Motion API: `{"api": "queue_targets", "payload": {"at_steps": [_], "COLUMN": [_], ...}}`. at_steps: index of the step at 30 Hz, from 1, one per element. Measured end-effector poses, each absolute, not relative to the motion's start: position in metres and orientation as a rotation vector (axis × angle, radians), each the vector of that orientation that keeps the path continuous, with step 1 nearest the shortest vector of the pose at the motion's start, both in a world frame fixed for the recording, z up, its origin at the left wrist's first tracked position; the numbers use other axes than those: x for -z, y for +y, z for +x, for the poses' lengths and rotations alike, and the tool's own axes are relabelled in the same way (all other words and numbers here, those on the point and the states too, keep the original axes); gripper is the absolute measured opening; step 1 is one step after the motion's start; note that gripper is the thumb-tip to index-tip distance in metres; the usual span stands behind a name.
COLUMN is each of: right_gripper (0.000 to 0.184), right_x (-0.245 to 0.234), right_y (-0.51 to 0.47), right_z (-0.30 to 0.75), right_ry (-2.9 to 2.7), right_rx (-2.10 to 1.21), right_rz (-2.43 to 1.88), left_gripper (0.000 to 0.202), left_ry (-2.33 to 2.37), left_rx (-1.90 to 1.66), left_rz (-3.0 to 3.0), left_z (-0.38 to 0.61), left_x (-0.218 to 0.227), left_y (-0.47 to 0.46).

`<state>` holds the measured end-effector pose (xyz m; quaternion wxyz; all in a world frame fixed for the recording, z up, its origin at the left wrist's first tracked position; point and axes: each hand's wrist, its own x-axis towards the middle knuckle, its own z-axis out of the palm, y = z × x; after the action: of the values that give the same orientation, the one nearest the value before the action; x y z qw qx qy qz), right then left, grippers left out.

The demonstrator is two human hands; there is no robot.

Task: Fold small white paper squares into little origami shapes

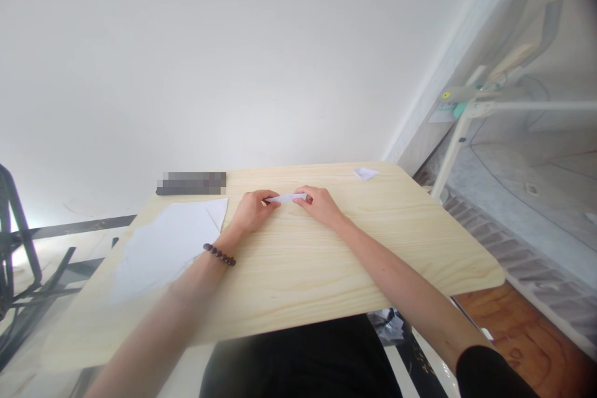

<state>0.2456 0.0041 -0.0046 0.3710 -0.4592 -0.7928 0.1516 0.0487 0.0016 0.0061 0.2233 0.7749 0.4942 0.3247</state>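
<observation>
A narrow folded strip of white paper [286, 198] lies on the light wooden table [326, 261], held at both ends. My left hand [252, 210] pinches its left end with curled fingers; a dark bead bracelet [219, 254] circles that wrist. My right hand [319, 203] presses and grips the strip's right end, fingers bent over it. Both hands rest on the tabletop near the far middle.
Sheets of white paper [163, 242] lie at the table's left. A dark flat object [191, 183] sits at the far edge. A small folded paper piece [365, 172] lies at the far right corner. A white frame stand [461, 130] is to the right.
</observation>
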Motion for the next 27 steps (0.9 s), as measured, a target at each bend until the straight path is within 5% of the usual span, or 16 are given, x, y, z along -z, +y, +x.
{"api": "queue_targets", "payload": {"at_steps": [17,27], "right_gripper": [0.029,0.031], "right_x": [0.015,0.013], "right_y": [0.014,0.014], "right_z": [0.252,0.254], "right_ry": [-1.693,-1.718], "right_rx": [-0.900,-0.881], "right_rz": [-1.130,-1.155], "left_gripper": [0.039,0.045], "left_ry": [1.260,1.219], "left_rx": [-0.939,-0.979], "left_rz": [1.649,1.576], "left_z": [0.046,0.045], "left_x": [-0.008,-0.009], "left_y": [0.005,0.004]}}
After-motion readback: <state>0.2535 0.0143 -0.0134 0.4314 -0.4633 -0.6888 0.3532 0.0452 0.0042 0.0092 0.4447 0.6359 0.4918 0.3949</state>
